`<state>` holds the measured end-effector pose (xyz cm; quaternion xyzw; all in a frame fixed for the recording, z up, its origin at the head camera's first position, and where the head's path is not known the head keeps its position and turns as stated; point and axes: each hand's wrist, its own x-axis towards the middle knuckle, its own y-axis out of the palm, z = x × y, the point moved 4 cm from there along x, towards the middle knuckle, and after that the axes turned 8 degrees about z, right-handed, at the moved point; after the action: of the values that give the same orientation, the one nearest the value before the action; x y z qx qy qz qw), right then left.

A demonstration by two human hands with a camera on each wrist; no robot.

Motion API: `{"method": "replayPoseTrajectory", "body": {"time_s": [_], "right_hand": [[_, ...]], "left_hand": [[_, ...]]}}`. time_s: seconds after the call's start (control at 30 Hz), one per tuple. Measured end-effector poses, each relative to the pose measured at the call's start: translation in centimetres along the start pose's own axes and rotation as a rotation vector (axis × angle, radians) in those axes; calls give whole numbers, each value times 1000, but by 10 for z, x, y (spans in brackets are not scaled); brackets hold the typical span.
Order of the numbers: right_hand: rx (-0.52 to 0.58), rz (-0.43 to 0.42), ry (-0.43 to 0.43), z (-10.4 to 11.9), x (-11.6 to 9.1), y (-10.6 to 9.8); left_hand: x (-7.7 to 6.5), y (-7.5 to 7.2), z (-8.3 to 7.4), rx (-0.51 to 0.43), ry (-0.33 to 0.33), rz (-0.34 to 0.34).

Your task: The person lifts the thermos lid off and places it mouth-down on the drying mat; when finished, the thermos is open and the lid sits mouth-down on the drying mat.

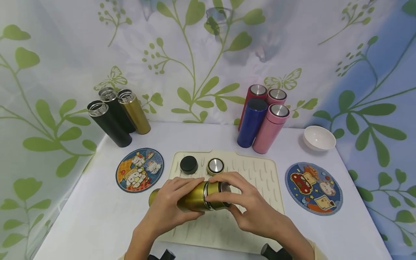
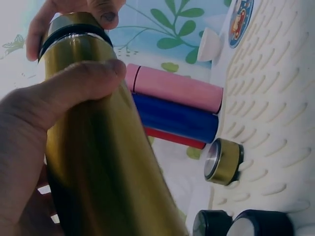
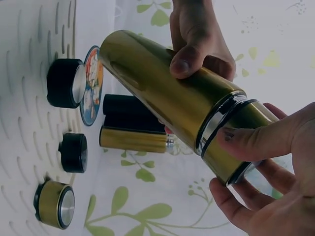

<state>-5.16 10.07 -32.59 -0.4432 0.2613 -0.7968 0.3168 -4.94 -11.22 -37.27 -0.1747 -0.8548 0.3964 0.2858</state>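
Note:
My left hand (image 1: pixel 169 202) grips the body of a gold thermos bottle (image 1: pixel 192 199), which lies nearly sideways above a cream ribbed mat (image 1: pixel 264 184). At the bottle's right end, my right hand (image 1: pixel 247 202) holds a gold lid (image 3: pixel 216 164) with thumb and fingers. A silver band shows between lid and body; whether the threads engage I cannot tell. Just beyond the bottle, a black lid (image 1: pixel 189 164) and another gold lid (image 1: pixel 216 166) sit on the mat. The right wrist view also shows a second black lid (image 3: pixel 65 83) there.
At the back left stand two black bottles (image 1: pixel 112 126) and a gold bottle (image 1: pixel 136 115), all lidless. Lidded red, blue (image 1: pixel 251 124) and pink (image 1: pixel 270 131) bottles stand back right. Round patterned coasters (image 1: pixel 139 169) flank the mat. A white bowl (image 1: pixel 319 139) is far right.

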Motion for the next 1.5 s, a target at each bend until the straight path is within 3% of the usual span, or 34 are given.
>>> {"method": "replayPoseTrajectory", "body": {"time_s": [0.1,0.2,0.3,0.37,0.53,0.73,0.97,1.27,1.4,1.5], "right_hand": [[-10,-18,-8,0,3,-5],[-27,-97,0,-2,1,-17],[-54,-148,65,-7,-6,-29],[-66,-119,151,-14,-12,-30],[-97,18,362,-40,-30,2],[-132,79,436,-67,-45,47],[-152,116,529,-90,-55,77],[-147,158,586,-101,-57,103],[-149,165,586,-102,-57,106],[-151,167,603,-102,-59,105]], "left_hand": [[-1,-2,4,-24,-20,20],[-6,-6,10,-35,-82,39],[-13,-15,18,-27,-128,7],[-17,-23,22,-26,-131,-43],[-25,-46,32,-19,-114,-198],[-33,-61,42,12,-87,-338],[-38,-64,48,11,-107,-369],[-41,-70,55,-9,-105,-470],[-39,-74,60,-3,-136,-525],[-36,-77,65,-17,-201,-526]]}}
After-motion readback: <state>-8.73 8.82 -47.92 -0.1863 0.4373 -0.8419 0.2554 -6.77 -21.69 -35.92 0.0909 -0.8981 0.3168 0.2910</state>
